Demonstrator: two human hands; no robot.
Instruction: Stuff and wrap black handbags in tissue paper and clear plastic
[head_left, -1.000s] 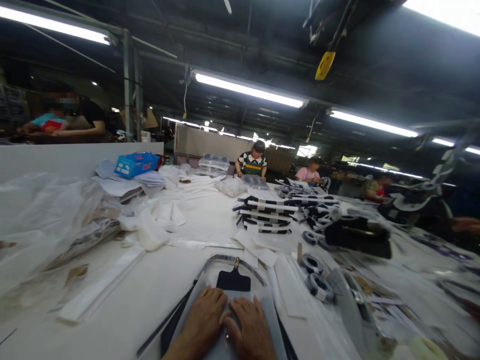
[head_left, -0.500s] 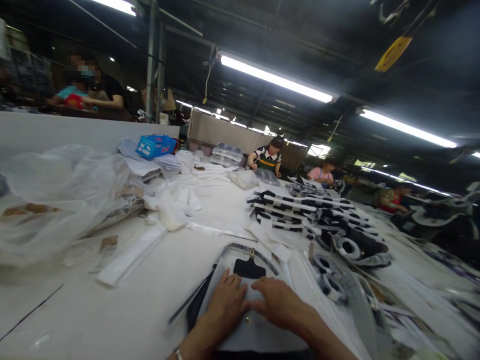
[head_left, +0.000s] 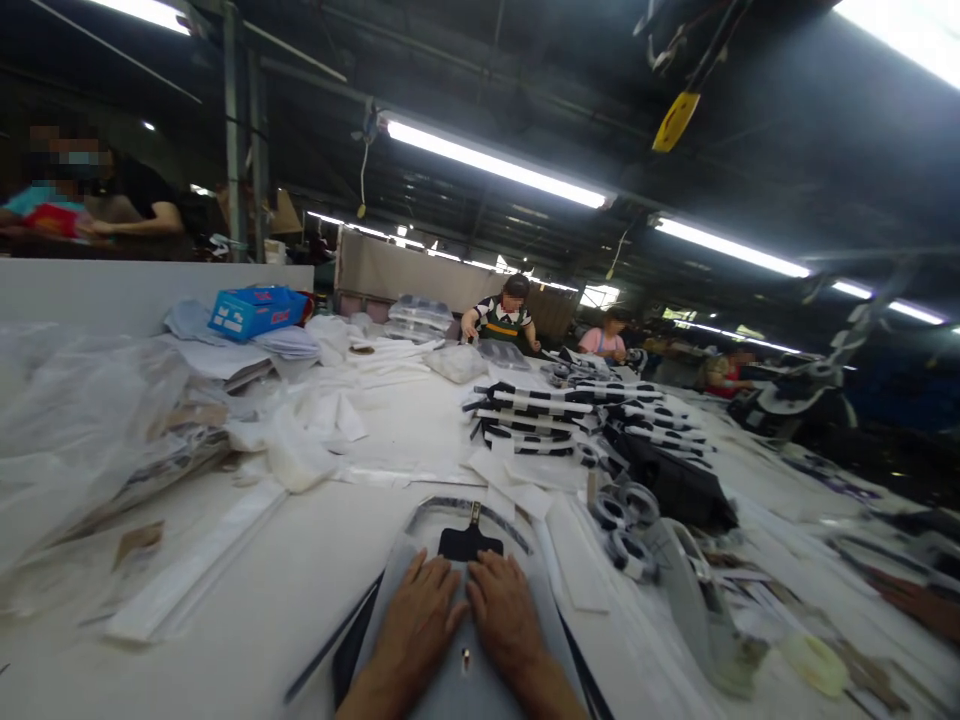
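My left hand point(head_left: 417, 622) and my right hand point(head_left: 503, 612) lie flat, side by side, on a grey bag panel point(head_left: 465, 690) at the near edge of the white table point(head_left: 300, 580). Fingers of both are stretched forward and pressed on the panel. Just beyond the fingertips sits a black tab point(head_left: 469, 543) with a small metal clasp, framed by a curved grey strap point(head_left: 450, 508). A small metal stud point(head_left: 466, 657) shows on the panel between my wrists. A dark strap point(head_left: 330, 640) runs off to the left of the panel.
Stacks of black-and-white striped pieces point(head_left: 540, 415) and tape rolls point(head_left: 622, 530) lie to the right. Clear plastic bags point(head_left: 75, 430) and white strips point(head_left: 195, 565) fill the left. A blue box point(head_left: 251, 310) stands at the back. Several people work at the far end and left.
My right hand has drawn back from an angled reach to lie parallel beside the left. The view has swung slightly left and back.
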